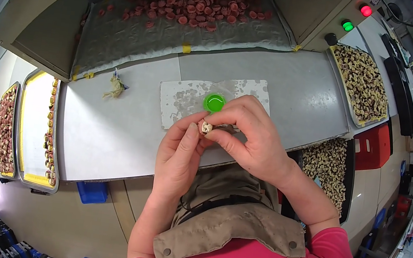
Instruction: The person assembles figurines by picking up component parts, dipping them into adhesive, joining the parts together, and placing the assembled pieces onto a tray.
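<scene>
My left hand (180, 156) and my right hand (250, 135) meet in front of me over the near edge of the table. Between their fingertips they pinch a small cream piece with dark marks (206, 128); something reddish shows beside it, partly hidden by the fingers. Just beyond the hands, a round bright green container (214, 102) stands on a white board (174, 95) blotched with grey wet-looking stains. The fingers of both hands are closed on the small piece.
Ahead, many small red cups (197, 6) lie on a grey cloth (139, 40) under a hood. Trays of pieces (23, 119) (6, 127) sit left, another tray (360, 82) right. A black crate (349, 186) of cream pieces stands low right, beside a red stool (373, 144). A crumpled yellowish scrap (115, 87) lies left.
</scene>
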The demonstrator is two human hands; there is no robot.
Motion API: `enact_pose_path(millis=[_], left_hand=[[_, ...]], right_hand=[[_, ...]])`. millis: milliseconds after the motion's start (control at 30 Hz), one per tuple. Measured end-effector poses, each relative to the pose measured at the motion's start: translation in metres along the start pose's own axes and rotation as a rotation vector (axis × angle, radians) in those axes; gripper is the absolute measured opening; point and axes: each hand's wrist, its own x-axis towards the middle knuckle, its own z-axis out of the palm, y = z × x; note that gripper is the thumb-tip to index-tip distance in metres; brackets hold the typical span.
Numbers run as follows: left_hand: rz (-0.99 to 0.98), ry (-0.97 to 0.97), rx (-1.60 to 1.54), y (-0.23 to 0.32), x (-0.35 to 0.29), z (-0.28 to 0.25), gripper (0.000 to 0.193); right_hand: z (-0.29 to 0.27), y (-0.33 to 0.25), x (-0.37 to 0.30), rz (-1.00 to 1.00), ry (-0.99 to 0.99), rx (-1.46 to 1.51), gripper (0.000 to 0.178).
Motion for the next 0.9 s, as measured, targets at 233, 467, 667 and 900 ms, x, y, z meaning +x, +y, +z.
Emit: enact_pose_path(millis=[233,467,667,900], left_hand=[[-0.023,-0.047,0.124,-0.002,-0.004,0.004,0.035],[0.114,-0.066,0.34,-0.011,-0.002,0.028,0.06],[0.139,-0.209,0.832,-0.031,0.005,0.015,0.059],[0.171,-0.164,0.879,-0.035,0.007,0.029,0.05]], right_hand=[[-0.007,-0.008,-0.01,0.098,-0.013,0.092,0.025],[-0.011,0.012,-0.03,0.201,-0.022,0.322,0.032],[-0.003,0.033,-0.049,0.355,0.014,0.599,0.025],[-0.012,0.041,-0.053,0.284,0.039,0.563,0.022]])
